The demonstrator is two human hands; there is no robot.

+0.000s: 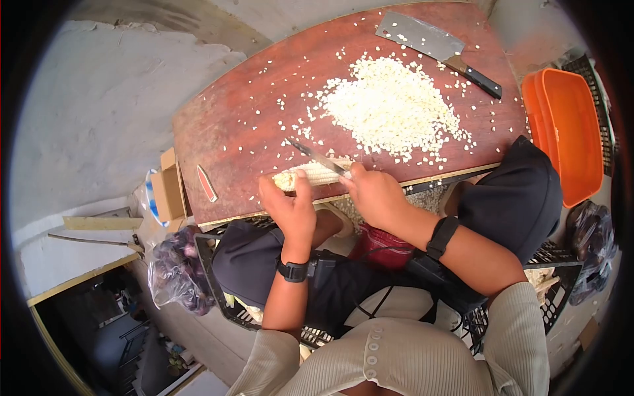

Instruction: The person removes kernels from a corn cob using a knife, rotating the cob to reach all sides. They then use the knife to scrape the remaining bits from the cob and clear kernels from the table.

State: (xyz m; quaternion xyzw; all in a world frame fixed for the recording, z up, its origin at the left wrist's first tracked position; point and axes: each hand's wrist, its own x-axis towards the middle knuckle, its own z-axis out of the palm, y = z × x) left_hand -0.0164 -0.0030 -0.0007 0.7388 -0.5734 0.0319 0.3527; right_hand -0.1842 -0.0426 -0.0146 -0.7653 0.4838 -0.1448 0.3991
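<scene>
My left hand [290,208] is closed around one end of a pale ear of corn [317,173], which lies nearly level at the table's front edge. In my right hand [378,195] is a small knife [319,157]. Its blade rests across the top of the cob, tip pointing up and left. Some kernels remain in rows along the cob. Beyond my hands, a large heap of loose white kernels [389,105] covers the reddish-brown table [244,125], with stray kernels scattered around it. My fingers hide part of the knife's handle.
A cleaver [422,36] lies at the table's far right. Orange plastic tubs [574,132] stand to the right. On the left are a red knife-shaped piece [207,183], a cardboard box [170,188] and a plastic bag of purple onions [178,264]. Black crates [555,284] are beside my legs.
</scene>
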